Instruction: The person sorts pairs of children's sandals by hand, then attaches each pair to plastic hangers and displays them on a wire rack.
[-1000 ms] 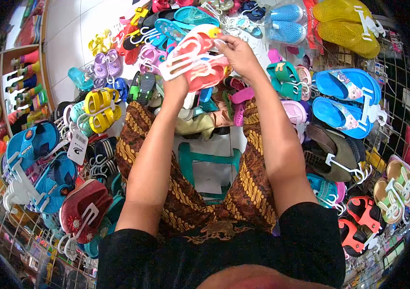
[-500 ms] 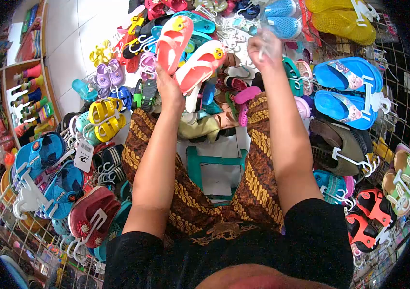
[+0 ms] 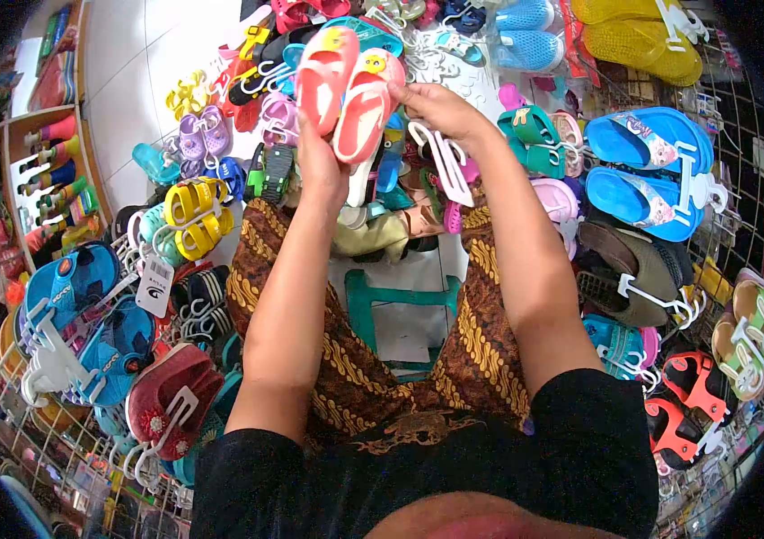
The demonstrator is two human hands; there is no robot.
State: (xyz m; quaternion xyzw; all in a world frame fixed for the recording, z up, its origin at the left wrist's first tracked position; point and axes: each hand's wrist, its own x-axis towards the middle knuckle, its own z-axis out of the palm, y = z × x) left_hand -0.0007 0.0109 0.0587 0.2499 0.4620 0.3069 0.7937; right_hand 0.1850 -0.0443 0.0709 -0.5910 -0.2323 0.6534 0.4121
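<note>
A pair of pink sandals (image 3: 364,117) with yellow duck-like ornaments is held up above the pile of footwear. My left hand (image 3: 322,166) is wrapped round their lower ends. The fingers of my right hand (image 3: 436,110) pinch the upper right edge of the right sandal. A white plastic hanger (image 3: 442,164) hangs just below my right hand; how it is held is hidden. Beneath the sandals, more shoes and white hangers lie on the tiled floor (image 3: 121,99).
Yellow sandals (image 3: 198,218) and blue sandals (image 3: 76,283) lie to the left, with a wooden shelf (image 3: 85,162) beyond. To the right are blue slippers (image 3: 642,139) and a wire rack (image 3: 750,171). A green stool (image 3: 359,305) stands between the knees.
My right hand has come down and left onto the right sandal. That sandal has turned more upright, close beside the other. The white hanger now shows below my right hand.
</note>
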